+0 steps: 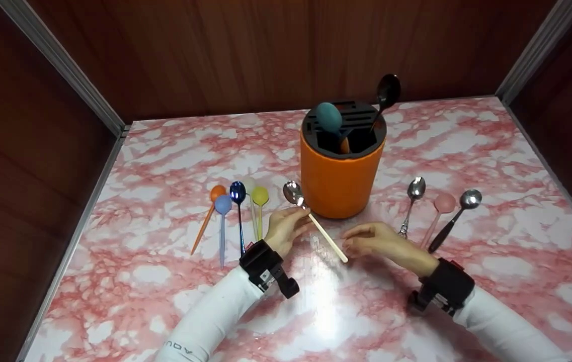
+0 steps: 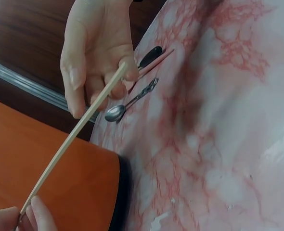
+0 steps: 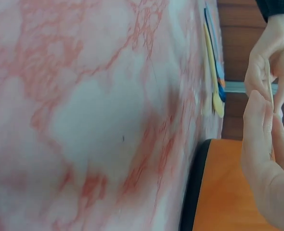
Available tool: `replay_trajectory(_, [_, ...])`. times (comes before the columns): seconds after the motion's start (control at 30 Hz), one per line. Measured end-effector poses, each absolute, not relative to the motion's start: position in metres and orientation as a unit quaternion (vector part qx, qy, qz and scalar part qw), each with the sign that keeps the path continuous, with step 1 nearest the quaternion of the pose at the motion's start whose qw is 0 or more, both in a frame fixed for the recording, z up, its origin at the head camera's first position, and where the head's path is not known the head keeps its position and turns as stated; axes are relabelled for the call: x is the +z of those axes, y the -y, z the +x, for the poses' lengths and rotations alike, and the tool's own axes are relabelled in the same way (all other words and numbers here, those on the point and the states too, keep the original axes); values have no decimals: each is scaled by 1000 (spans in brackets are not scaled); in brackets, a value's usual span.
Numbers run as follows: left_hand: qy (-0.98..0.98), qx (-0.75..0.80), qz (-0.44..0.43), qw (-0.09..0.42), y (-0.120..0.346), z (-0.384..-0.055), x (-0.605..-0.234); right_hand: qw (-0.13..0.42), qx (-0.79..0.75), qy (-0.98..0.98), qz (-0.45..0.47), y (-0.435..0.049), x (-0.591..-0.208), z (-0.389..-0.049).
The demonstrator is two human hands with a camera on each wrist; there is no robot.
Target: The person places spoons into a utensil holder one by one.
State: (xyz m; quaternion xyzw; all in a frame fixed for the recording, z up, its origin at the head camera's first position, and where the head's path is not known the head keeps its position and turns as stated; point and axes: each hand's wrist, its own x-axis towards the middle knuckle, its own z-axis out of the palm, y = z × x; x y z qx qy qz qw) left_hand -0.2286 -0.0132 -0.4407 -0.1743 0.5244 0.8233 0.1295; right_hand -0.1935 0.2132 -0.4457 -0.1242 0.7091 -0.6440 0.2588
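My left hand (image 1: pixel 286 229) pinches a silver spoon with a cream handle (image 1: pixel 328 239), thumb and fingertips near the neck, in front of the orange utensil holder (image 1: pixel 338 186). The bowl points away and to the left, while the handle slants toward me and to the right. Beside the handle's end is my right hand (image 1: pixel 379 244), its fingers loosely extended and gripping nothing. In the left wrist view the cream handle (image 2: pixel 74 132) runs up across the fingers of that hand. A teal spoon (image 1: pixel 329 118) and a black spoon (image 1: pixel 389 91) stand in the holder's slotted top.
Left of my left hand lie several spoons, among them an orange spoon (image 1: pixel 208 221), a dark blue one (image 1: pixel 238 193) and a yellow one (image 1: pixel 260 197). To the right are an ornate silver spoon (image 1: pixel 415 190), a pink spoon (image 1: pixel 444 203) and a black-handled spoon (image 1: pixel 446 232). Wooden panels (image 1: pixel 265 55) enclose the table.
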Motion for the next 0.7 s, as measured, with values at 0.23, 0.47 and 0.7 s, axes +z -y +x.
replay_trajectory(0.23, [-516, 831, -170, 121, 8, -225, -441, 268, -620, -728, -117, -206, -446, -191])
replay_trajectory(0.47, [-519, 830, -164, 120, 6, -222, -438, 267, -600, -747, -100, -200, -444, -189])
replay_trajectory(0.7, [-520, 833, -146, 118, 5, -219, -436, 268, -597, -749, -104, -199, -440, -188])
